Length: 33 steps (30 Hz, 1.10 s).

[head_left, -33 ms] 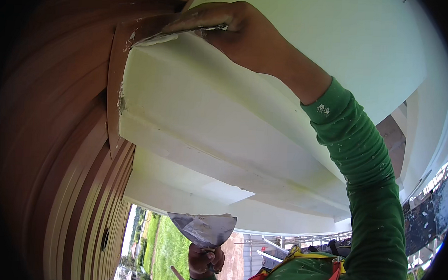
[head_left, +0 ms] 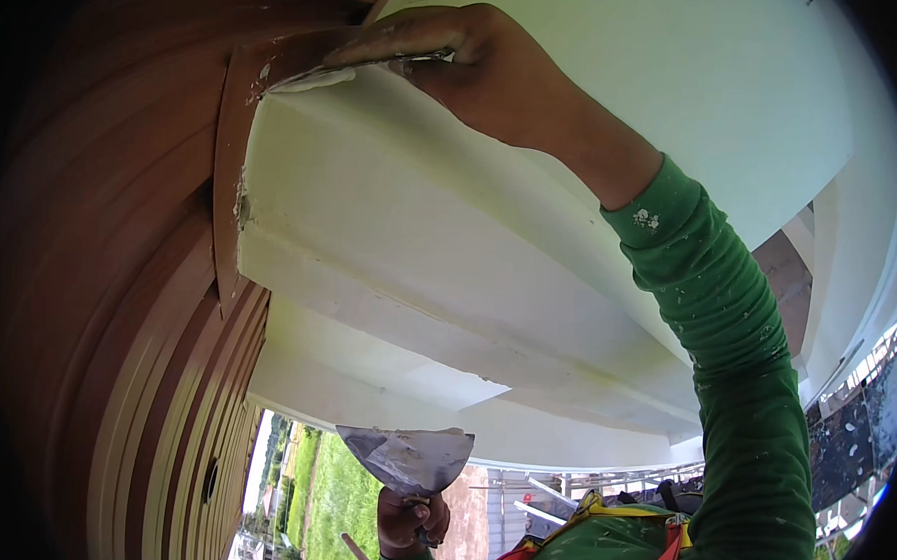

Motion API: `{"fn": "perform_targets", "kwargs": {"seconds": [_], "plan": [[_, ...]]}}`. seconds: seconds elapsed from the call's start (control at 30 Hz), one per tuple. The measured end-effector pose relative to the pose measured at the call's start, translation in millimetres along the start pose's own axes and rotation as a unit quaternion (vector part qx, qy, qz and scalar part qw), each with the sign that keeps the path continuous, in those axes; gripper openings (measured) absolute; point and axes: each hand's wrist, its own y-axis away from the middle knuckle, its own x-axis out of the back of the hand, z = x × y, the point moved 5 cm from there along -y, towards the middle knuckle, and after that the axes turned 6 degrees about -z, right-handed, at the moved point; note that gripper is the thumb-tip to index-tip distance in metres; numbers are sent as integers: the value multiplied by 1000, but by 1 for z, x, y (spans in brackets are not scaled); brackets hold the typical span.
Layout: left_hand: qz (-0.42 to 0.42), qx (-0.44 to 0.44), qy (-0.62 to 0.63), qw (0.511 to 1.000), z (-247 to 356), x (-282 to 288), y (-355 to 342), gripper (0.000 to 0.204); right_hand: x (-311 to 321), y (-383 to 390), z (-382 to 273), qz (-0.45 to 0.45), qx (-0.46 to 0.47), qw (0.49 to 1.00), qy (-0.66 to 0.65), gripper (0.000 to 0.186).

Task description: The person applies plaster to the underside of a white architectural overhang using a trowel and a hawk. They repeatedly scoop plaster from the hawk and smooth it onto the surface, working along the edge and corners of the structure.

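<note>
My right hand [head_left: 458, 55] reaches up to the corner where a white panel [head_left: 422, 194] meets brown trim [head_left: 231, 170]. Its fingers lie along the upper side of a thin scraper blade [head_left: 312, 75], with the thumb beneath. White filler [head_left: 322, 80] shows under the blade's edge; most of that scraper is hidden by the fingers. Lower down, my left hand [head_left: 413, 520] is closed around the handle of a broad putty knife [head_left: 406, 458]. That knife's wide metal blade points up and carries smears of whitish filler along its top edge.
Brown ribbed cladding [head_left: 114, 366] runs down the left side. A torn-edged strip [head_left: 407, 308] crosses the white panels. Red and yellow harness straps [head_left: 672, 550] cross my green shirt. Below are grass [head_left: 344, 486], a light metal framework [head_left: 550, 485] and a dark, paint-spattered board [head_left: 847, 448].
</note>
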Motion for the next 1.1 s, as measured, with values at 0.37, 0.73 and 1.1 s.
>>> {"fn": "perform_targets", "kwargs": {"seconds": [0.37, 0.73, 1.1], "plan": [[-4, 33, 21, 999, -8, 6, -10, 46, -6, 2, 0, -66, 28, 997, -11, 32], [-55, 1, 36, 998, -12, 12, -27, 63, 21, 122, -7, -90, -81, 993, 13, 63], [-55, -7, 80, 995, -19, 1, -45, 51, 71, 105, -28, -105, -116, 983, 99, 52]]}}
